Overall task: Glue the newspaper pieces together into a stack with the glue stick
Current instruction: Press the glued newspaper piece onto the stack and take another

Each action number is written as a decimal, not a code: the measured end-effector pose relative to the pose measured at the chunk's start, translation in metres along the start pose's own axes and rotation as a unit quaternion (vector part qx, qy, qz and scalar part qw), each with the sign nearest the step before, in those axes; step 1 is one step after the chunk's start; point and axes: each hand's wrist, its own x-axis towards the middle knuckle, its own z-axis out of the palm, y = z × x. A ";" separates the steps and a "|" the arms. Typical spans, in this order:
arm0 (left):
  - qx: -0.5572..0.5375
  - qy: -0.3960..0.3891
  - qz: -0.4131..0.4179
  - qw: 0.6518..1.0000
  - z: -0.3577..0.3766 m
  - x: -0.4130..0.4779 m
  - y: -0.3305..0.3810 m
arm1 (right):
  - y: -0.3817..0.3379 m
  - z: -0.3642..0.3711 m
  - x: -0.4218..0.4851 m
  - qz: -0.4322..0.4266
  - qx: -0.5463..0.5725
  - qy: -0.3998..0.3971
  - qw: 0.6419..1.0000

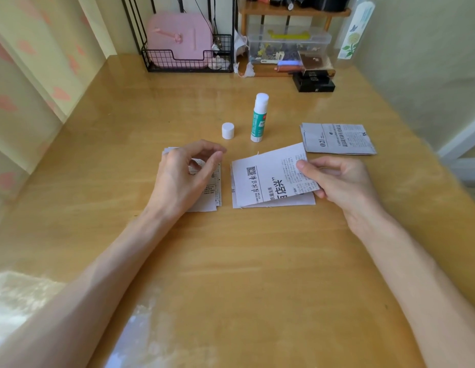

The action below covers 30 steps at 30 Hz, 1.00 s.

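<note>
While the right hand pinches the masthead newspaper piece by its 3 o'clock edge, that sheet hangs tilted over the lower sheet.
At 9 o'clock the left hand curls loosely over a smaller pile, gripping nothing visible. The glue stick stands uncapped at 12 o'clock, its cap at 11, another pile at 2. Likely risks: the sheet lands skewed because only one edge is held, or a reaching hand tips the upright stick.

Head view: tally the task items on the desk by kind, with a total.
Newspaper piles: 3 (right hand pinches the middle one's top sheet)
Glue stick: 1
Cap, off: 1
Total: 5
</note>
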 end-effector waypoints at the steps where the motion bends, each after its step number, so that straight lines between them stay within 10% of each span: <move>1: 0.001 0.001 0.004 1.000 0.000 0.000 0.000 | 0.000 0.000 0.000 0.000 -0.001 -0.001 1.000; 30: 0.073 -0.073 0.085 0.991 0.003 -0.002 -0.005 | 0.002 0.005 -0.005 -0.028 -0.028 -0.003 0.999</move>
